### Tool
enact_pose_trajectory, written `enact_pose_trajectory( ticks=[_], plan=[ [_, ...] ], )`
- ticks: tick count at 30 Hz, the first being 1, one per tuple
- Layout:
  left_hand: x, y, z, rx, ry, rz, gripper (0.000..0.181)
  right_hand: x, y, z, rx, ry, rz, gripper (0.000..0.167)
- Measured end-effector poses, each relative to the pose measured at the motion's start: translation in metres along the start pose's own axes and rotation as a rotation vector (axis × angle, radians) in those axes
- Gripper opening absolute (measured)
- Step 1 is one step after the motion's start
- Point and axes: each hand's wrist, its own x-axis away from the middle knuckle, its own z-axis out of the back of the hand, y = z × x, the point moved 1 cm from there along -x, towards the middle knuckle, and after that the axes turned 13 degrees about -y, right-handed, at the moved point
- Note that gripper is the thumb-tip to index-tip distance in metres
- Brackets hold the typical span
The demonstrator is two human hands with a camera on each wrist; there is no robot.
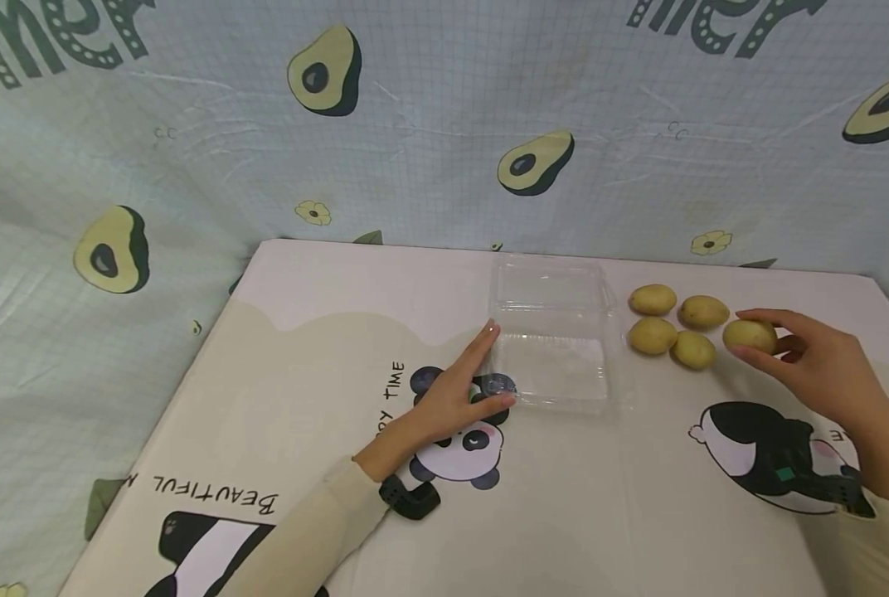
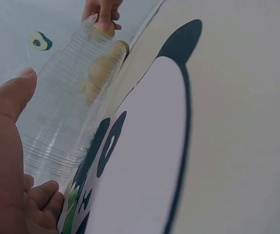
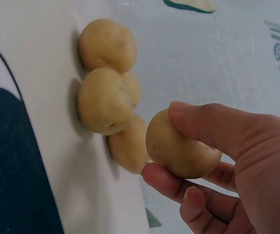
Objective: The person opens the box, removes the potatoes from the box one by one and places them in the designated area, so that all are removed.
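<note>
A clear plastic container (image 1: 552,365) with its lid folded back lies on the table. My left hand (image 1: 455,394) rests against its left side, the extended index finger along the edge and the thumb at the near corner. In the left wrist view the container (image 2: 62,107) stands just past that hand (image 2: 6,146). On the right, my right hand (image 1: 825,365) pinches a potato (image 1: 749,335) between thumb and fingers, apparently above the table. Several other potatoes (image 1: 653,336) sit grouped just left of it. The held potato (image 3: 179,146) shows clearly in the right wrist view.
The table (image 1: 325,398) has a pale cover printed with pandas and lettering. Behind it and at the left hangs a curtain (image 1: 429,149) with avocado prints. A black strap device (image 1: 410,497) is on the left wrist.
</note>
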Motion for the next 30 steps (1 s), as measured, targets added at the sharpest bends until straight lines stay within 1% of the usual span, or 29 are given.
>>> enact_pose_trajectory(
  ticks=[6, 11, 14, 19, 24, 27, 30],
  plan=[
    [0.000, 0.000, 0.000, -0.006, -0.006, 0.008, 0.109, 0.001, 0.016, -0.005, -0.012, -0.052, -0.051, 0.046],
    [0.000, 0.000, 0.000, -0.005, -0.011, 0.006, 0.106, 0.001, 0.023, -0.009, 0.003, -0.091, -0.092, 0.046],
    [0.000, 0.000, 0.000, -0.006, -0.012, 0.011, 0.105, 0.000, 0.025, -0.011, -0.004, -0.112, -0.102, 0.048],
    [0.000, 0.001, 0.000, -0.003, -0.006, 0.001, 0.106, -0.002, 0.029, -0.013, -0.007, -0.166, -0.118, 0.052],
    [0.000, 0.001, 0.000, -0.002, -0.012, 0.003, 0.106, -0.002, 0.031, -0.017, -0.012, -0.218, -0.153, 0.057],
    [0.000, 0.000, 0.000, -0.001, -0.014, 0.006, 0.104, -0.003, 0.032, -0.019, -0.019, -0.229, -0.164, 0.058],
    [0.001, 0.000, 0.000, 0.005, -0.009, 0.004, 0.104, -0.004, 0.031, -0.020, -0.028, -0.230, -0.156, 0.057]
  ],
)
